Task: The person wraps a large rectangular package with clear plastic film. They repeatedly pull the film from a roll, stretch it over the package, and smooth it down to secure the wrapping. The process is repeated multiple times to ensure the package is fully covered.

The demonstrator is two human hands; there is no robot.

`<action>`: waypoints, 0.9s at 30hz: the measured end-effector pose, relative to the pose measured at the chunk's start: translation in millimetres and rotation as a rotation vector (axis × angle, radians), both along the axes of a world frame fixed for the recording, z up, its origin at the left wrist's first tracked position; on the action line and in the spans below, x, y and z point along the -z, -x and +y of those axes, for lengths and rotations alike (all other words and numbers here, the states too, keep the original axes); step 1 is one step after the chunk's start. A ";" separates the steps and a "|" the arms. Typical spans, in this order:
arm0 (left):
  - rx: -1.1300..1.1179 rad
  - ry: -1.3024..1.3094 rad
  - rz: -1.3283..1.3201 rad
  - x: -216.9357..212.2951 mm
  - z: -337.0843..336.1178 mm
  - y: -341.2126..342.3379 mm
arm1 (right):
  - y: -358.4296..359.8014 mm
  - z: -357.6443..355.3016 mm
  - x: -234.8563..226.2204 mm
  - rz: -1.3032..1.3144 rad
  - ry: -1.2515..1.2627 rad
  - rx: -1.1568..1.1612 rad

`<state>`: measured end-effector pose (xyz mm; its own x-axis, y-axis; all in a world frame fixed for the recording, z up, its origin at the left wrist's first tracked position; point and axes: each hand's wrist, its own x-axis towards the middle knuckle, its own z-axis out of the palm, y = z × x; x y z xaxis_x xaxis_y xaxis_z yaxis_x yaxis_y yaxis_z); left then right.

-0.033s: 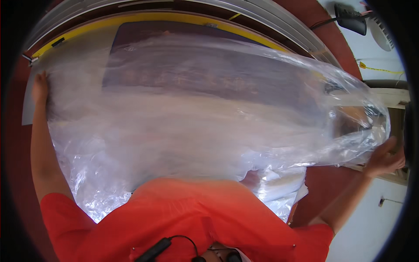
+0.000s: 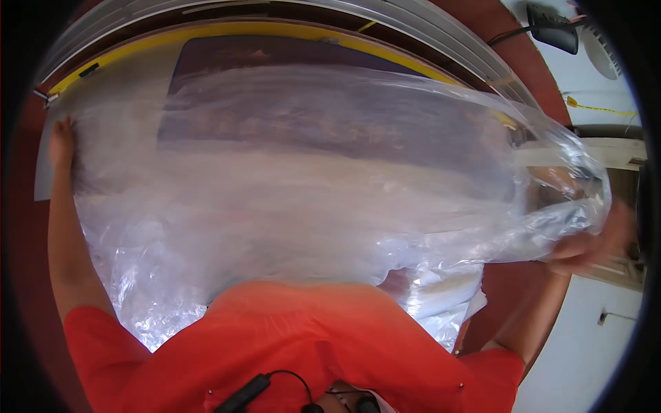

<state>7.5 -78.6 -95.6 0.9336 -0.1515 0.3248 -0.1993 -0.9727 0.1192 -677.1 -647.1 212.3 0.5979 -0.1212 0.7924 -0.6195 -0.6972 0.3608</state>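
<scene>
A wide sheet of clear plastic film (image 2: 310, 206) lies stretched across the work table, wrinkled and shiny at its right end and at the lower left. Through it shows a dark mat with a blue edge (image 2: 275, 51), on a light grey surface (image 2: 138, 79). My left hand (image 2: 62, 144) is at the left end of the table, its fingers closed on the film's edge. My right hand (image 2: 595, 237), smeared by motion, is against the film's gathered right end; its fingers cannot be made out.
A yellow strip (image 2: 234, 29) runs along the table's far edge, with metal rails (image 2: 420, 27) behind it. More folded plastic (image 2: 441, 292) lies low at the right, near my body. A black device (image 2: 553, 31) and a yellow measuring tape (image 2: 595, 107) are at the far right.
My right hand has moved inward onto the film's right end. The film's far edge at the top has shifted slightly toward me. The left hand has barely moved.
</scene>
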 end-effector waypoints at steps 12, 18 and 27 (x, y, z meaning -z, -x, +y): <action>0.008 -0.005 0.056 -9.0 -3.5 14.5 | -100.8 -5.8 231.6 0.554 -0.818 -0.089; 0.030 0.049 0.047 -18.0 -13.4 23.6 | -139.9 3.0 227.1 0.518 -0.716 -0.049; 0.422 1.367 0.901 -81.3 64.3 35.0 | -177.6 -24.6 241.1 0.055 -0.824 -0.110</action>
